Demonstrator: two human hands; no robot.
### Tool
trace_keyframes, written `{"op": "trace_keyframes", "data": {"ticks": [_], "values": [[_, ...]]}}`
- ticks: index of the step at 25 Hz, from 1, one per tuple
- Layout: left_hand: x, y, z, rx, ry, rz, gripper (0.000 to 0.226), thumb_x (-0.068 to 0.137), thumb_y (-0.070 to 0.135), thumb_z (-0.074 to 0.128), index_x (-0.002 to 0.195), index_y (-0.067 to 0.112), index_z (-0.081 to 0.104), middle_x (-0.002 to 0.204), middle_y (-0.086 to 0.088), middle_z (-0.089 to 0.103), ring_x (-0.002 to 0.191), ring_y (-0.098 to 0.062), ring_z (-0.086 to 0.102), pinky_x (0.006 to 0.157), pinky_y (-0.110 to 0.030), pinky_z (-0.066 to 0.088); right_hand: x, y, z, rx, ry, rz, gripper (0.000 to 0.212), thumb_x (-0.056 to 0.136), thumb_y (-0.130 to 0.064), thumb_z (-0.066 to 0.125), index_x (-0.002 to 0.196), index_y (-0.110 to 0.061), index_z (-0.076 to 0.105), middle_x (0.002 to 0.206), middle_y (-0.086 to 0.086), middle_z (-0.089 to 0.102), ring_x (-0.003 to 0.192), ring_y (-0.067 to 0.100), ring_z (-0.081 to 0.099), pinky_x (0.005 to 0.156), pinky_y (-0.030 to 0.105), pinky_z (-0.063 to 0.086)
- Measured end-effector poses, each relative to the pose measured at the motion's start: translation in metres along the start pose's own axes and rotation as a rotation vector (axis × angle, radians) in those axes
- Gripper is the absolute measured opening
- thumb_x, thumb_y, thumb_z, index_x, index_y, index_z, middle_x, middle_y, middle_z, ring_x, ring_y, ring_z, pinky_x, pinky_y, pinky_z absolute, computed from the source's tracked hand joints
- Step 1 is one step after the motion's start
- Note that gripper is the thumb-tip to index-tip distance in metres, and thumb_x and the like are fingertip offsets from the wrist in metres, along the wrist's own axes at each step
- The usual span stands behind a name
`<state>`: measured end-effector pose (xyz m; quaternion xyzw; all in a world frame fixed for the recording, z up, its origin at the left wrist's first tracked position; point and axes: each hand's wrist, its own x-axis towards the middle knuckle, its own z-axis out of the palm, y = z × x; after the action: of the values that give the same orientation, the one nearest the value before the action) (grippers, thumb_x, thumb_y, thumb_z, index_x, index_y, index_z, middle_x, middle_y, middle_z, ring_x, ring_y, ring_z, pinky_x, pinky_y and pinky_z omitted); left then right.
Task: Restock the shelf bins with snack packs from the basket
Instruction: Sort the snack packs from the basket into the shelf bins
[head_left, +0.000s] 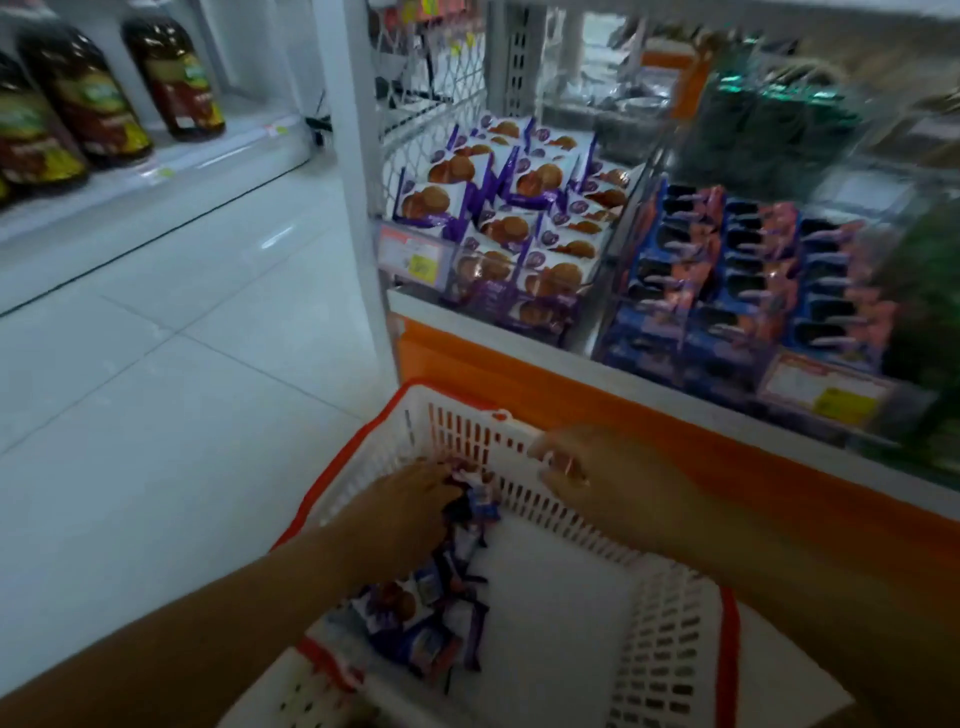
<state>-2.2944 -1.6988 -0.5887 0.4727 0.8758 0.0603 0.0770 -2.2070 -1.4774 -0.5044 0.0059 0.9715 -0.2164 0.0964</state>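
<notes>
A white basket with an orange rim (670, 639) stands on the floor in front of the shelf. Purple-and-white snack packs (415, 618) lie along its left side. My left hand (400, 514) reaches into the basket and grips a few of the packs at its far left corner. My right hand (587, 467) holds the basket's far wall, fingers curled over the edge. Above, a clear shelf bin (519, 208) is stacked with the same purple cookie packs. Beside it on the right, another bin (737, 270) holds blue and pink packs.
The shelf has an orange base panel (623, 415) right behind the basket. Dark bottles (104, 98) stand on a low white shelf at the far left. White tiled floor (182, 389) stretches out to the left of the basket.
</notes>
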Motion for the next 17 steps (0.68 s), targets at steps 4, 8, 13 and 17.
{"op": "trace_keyframes", "data": {"ticks": [4,8,13,17], "values": [[-0.046,-0.035,0.047,-0.075,-0.48,-0.316,0.053,0.098,0.039,0.048,0.148,0.024,0.036,0.152,-0.004,0.036,0.138,-0.023,0.037,0.111,-0.034,0.033,0.025,0.011,0.135,0.051,-0.676,0.204,0.058,0.101,-0.036,0.044,0.152,-0.02,0.022,0.157,0.007,0.023,0.139,0.027,0.033,0.113,0.033,0.031],[-0.057,-0.046,0.064,-0.158,-0.553,-0.376,0.054,0.098,0.033,0.05,0.148,0.022,0.035,0.148,-0.008,0.041,0.133,-0.025,0.042,0.11,-0.035,0.036,0.032,0.01,0.232,0.453,-0.524,0.27,0.051,0.095,-0.042,0.054,0.143,-0.038,0.036,0.138,-0.004,0.046,0.127,0.021,0.048,0.104,0.029,0.042],[-0.054,-0.051,0.081,-0.238,-0.54,-0.44,0.051,0.097,0.026,0.05,0.146,0.018,0.038,0.142,-0.011,0.046,0.127,-0.026,0.048,0.104,-0.032,0.038,0.056,-0.015,0.284,0.43,-0.214,0.349,0.06,0.084,-0.054,0.062,0.134,-0.024,0.047,0.13,0.002,0.052,0.116,0.022,0.052,0.096,0.034,0.048],[-0.049,-0.046,0.091,-0.263,-0.595,-0.465,0.056,0.095,0.021,0.053,0.148,0.018,0.034,0.141,-0.011,0.049,0.125,-0.026,0.05,0.104,-0.033,0.041,0.063,-0.037,0.289,0.48,-0.248,0.441,0.074,0.075,-0.055,0.073,0.131,-0.015,0.047,0.132,0.007,0.05,0.121,0.025,0.048,0.097,0.035,0.046]]}}
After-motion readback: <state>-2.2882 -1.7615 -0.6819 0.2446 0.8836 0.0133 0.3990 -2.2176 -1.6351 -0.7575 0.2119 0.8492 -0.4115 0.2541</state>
